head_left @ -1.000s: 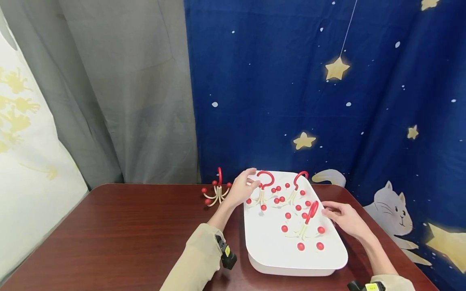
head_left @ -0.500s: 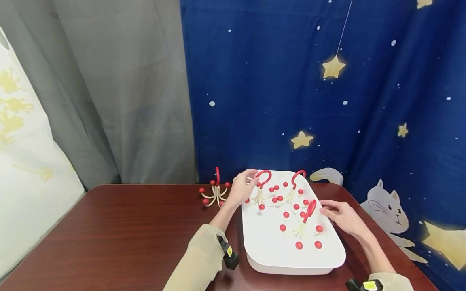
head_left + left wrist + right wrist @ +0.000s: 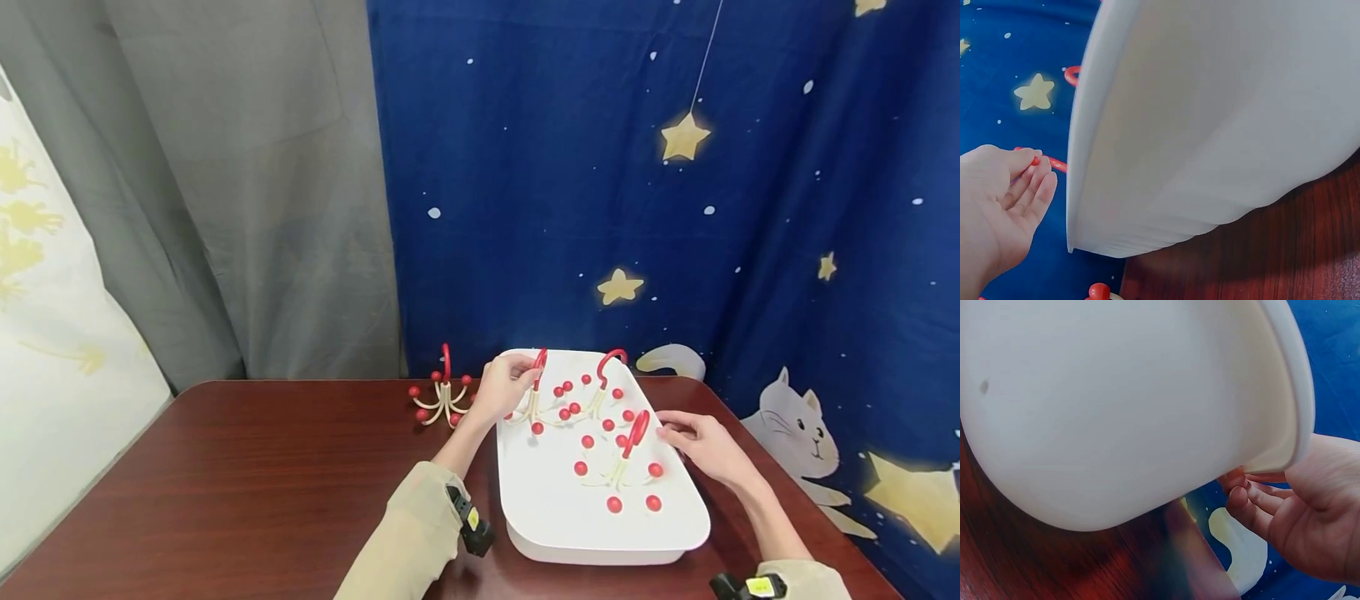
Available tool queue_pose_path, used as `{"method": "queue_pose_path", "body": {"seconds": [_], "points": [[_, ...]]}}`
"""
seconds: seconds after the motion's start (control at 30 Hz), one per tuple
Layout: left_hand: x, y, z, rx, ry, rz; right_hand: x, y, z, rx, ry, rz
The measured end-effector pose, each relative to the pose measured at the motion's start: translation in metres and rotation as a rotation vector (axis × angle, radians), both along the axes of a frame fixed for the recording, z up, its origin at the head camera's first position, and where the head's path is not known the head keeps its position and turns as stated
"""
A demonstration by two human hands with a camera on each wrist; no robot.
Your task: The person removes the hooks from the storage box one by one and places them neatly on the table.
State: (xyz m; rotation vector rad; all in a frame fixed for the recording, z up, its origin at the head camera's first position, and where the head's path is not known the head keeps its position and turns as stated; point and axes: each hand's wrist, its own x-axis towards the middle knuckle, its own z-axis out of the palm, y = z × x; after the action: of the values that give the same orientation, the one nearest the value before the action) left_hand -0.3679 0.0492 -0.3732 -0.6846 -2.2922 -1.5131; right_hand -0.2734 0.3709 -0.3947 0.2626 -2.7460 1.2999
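My left hand (image 3: 506,387) is over the far left corner of a white lidded box (image 3: 577,525). Its thumb and fingers pinch the red hook (image 3: 540,360) of a multi-arm hanger, whose cream arms (image 3: 533,407) end in red balls; the left wrist view shows this pinch from below. On the same lid stand a hanger (image 3: 597,404) at the far right and another (image 3: 618,473) nearer the front. At the box's right edge is my right hand (image 3: 705,446), its loosely bent fingertips at the rim (image 3: 1300,419); any contact beneath is partly hidden.
A further hanger of the same kind (image 3: 445,400) stands on the dark wooden table (image 3: 285,492), left of the box near the back edge. A grey curtain (image 3: 285,208) and a blue starry curtain (image 3: 525,183) hang behind the table.
My left fingers have closed on the hanger's red hook. That hook has turned from a wide curve to nearly edge-on. My right hand keeps its place, while the head view shifts slightly.
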Motion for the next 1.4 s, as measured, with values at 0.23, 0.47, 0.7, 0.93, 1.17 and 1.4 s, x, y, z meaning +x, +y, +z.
{"method": "queue_pose_path", "body": {"seconds": [0.23,0.47,0.7,0.93,1.17,1.4], "points": [[0.005,0.0,0.008,0.082,-0.004,-0.038,0.0,0.001,0.0,0.012,-0.006,-0.014],[0.011,-0.002,0.015,0.117,0.014,-0.053,0.001,0.001,-0.001,0.012,-0.01,-0.01],[0.02,-0.007,0.026,0.174,0.064,-0.095,-0.001,0.001,-0.001,0.005,-0.005,-0.005],[0.031,-0.016,0.034,0.184,0.136,-0.091,-0.001,0.0,-0.001,0.005,-0.002,-0.002],[0.042,-0.028,0.042,0.261,0.178,-0.13,-0.001,0.0,-0.001,-0.003,-0.003,-0.001],[0.055,-0.043,0.053,0.322,0.131,-0.18,0.0,0.0,-0.002,0.001,-0.003,-0.009]]}}
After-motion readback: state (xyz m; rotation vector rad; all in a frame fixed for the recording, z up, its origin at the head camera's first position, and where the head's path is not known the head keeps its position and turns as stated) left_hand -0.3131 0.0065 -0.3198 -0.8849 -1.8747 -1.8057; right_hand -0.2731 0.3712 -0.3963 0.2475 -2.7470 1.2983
